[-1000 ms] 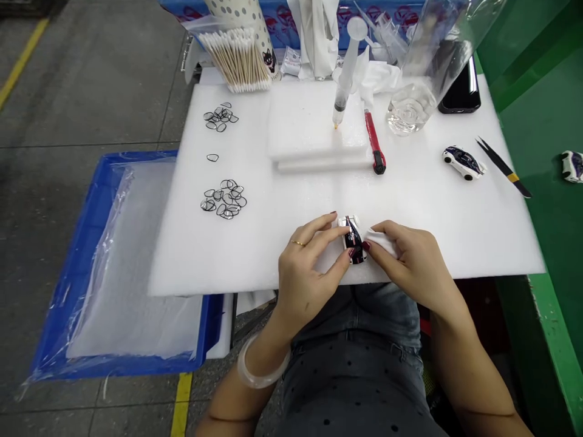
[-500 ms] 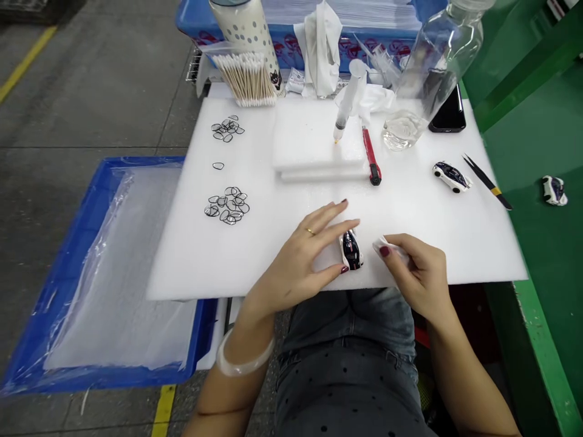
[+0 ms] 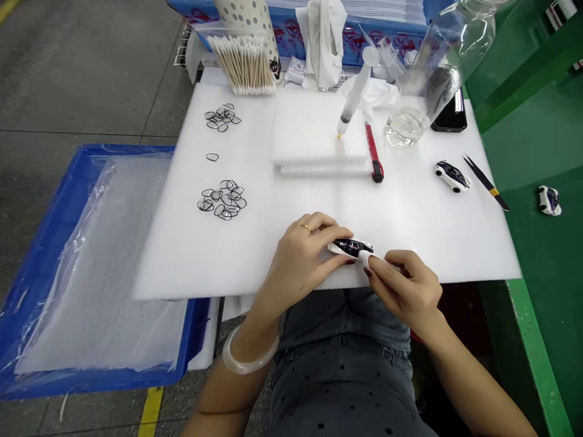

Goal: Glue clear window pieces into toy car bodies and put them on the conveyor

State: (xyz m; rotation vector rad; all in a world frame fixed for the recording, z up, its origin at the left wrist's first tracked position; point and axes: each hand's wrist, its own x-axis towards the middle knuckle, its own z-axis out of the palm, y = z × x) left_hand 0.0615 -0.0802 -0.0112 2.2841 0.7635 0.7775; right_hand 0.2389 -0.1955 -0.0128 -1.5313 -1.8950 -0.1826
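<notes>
A small black-and-white toy car [image 3: 351, 246] is gripped by my left hand [image 3: 307, 252], its fingers along the far side and the thumb on the near side. My right hand [image 3: 405, 282] has a white cloth [image 3: 365, 257] wrapped over its index fingertip, pressed against the right end of the car. Both hands are at the front edge of the white foam board [image 3: 259, 261]. A second toy car [image 3: 452, 176] lies to the right, beside black tweezers [image 3: 486, 182].
Black rings [image 3: 223, 199] lie in groups on the left. Behind are a foam block [image 3: 319, 136], a syringe [image 3: 355, 97], a red utility knife [image 3: 374, 152], cotton swabs [image 3: 241, 64], a glass bottle [image 3: 437, 73] and a phone [image 3: 450, 112]. A blue tray [image 3: 59, 212] stands left, and another toy car [image 3: 549, 200] right.
My left hand has closed on the toy car, which has turned from lengthwise to crosswise. My right hand has moved left and brought the cloth against it.
</notes>
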